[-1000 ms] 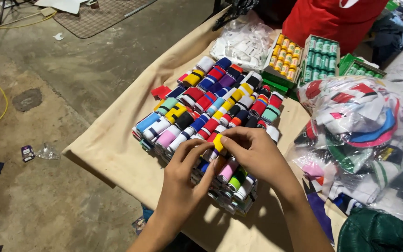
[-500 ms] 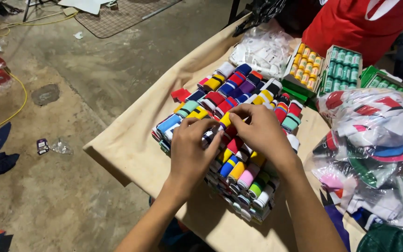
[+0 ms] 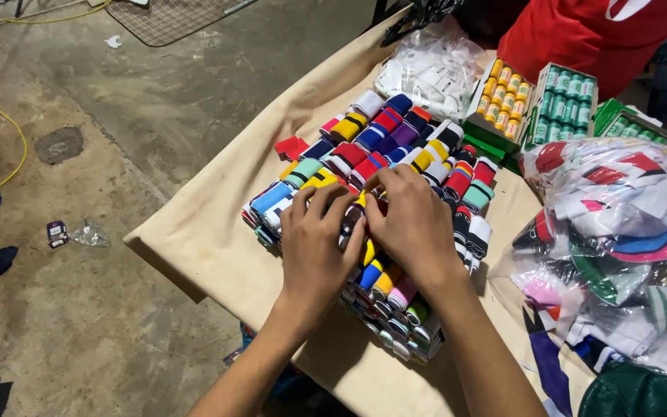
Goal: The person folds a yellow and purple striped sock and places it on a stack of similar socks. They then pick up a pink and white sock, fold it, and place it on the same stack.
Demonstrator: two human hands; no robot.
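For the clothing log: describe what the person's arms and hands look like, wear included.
Both forearms are bare, with no sleeves in view. The left hand and right hand wear no gloves; no rings, watch or wristbands show. Fingernails look short and unpainted.

- Both hands [image 3: 364, 232] cover the middle rolls of the rolled bands [image 3: 395, 154]; fingertip grip indeterminable.
- Red bag [image 3: 588, 38], far right: cut off by top edge.
- Dark green item [image 3: 642, 394], near right: cropped at bottom edge.

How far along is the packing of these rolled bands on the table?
Most looks done: rolled bands already stand in tight rows on the beige cloth. In hand: left hand and right hand press a yellow roll into the middle. Left: the clear bag of loose bands seems unsorted.
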